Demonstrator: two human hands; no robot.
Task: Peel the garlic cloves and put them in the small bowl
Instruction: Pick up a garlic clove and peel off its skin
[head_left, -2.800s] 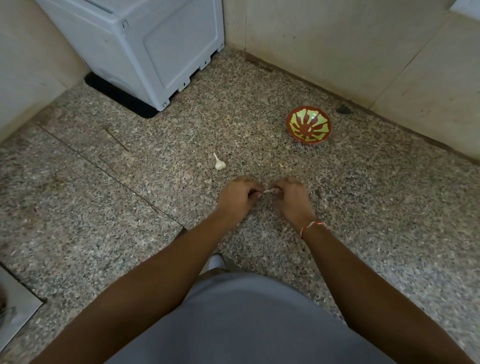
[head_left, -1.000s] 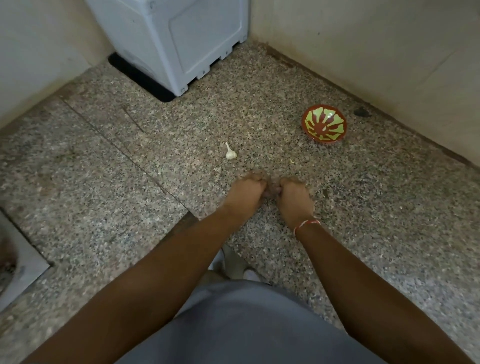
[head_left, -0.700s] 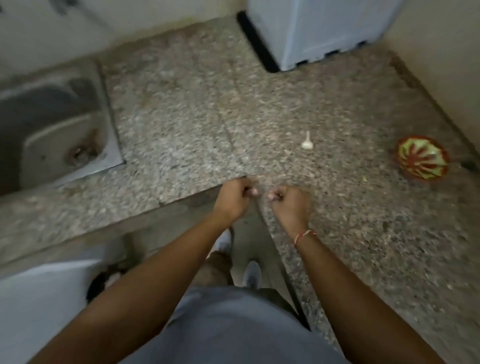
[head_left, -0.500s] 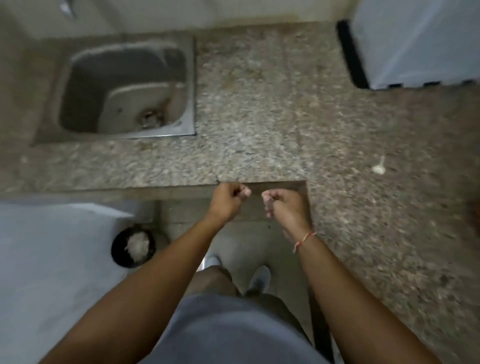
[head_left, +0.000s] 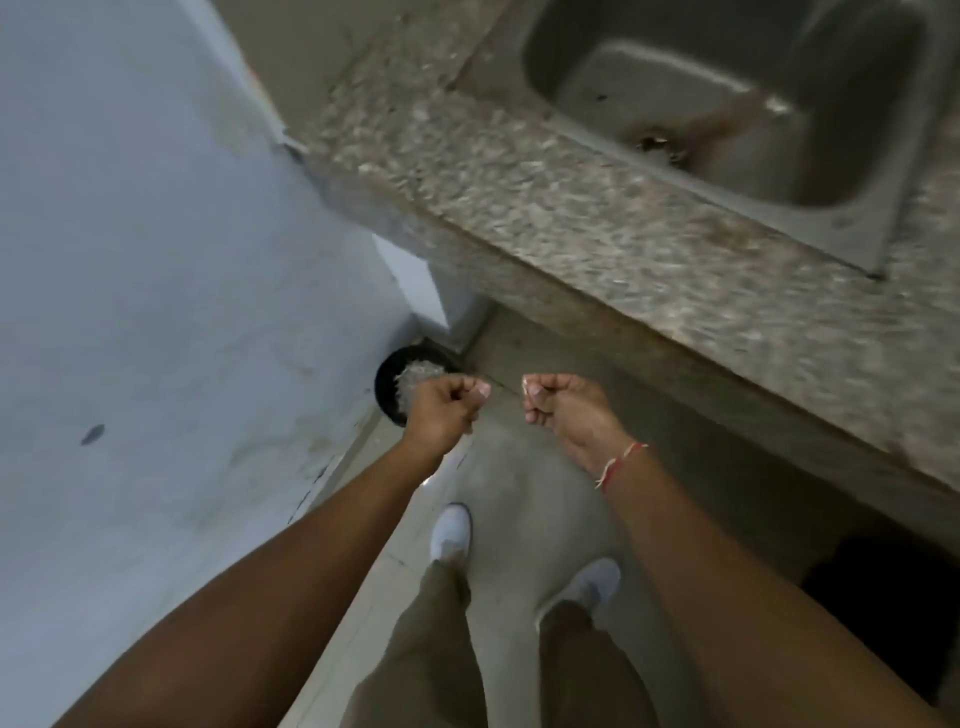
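Observation:
My left hand (head_left: 441, 410) and my right hand (head_left: 566, 410) are both closed into fists, a short gap apart, held above the floor. A thin whitish scrap of garlic skin (head_left: 525, 387) shows at the right fingertips. A small pale bit of garlic (head_left: 481, 389) sits pinched at the left fingertips; the blur hides whether it is clove or skin. The left hand hovers at the edge of a black bin (head_left: 388, 375). The small bowl and the garlic bulb are out of view.
The speckled stone counter (head_left: 571, 208) runs across the upper right with a steel sink (head_left: 727, 104) set in it. A large white surface (head_left: 156, 260) fills the left. My white shoes (head_left: 451, 530) stand on grey floor below. The bin holds pale scraps.
The view has swung left and down, away from the counter with the bowl and bulb, to the floor and bin. My hands have come apart and moved off the counter edge, still closed.

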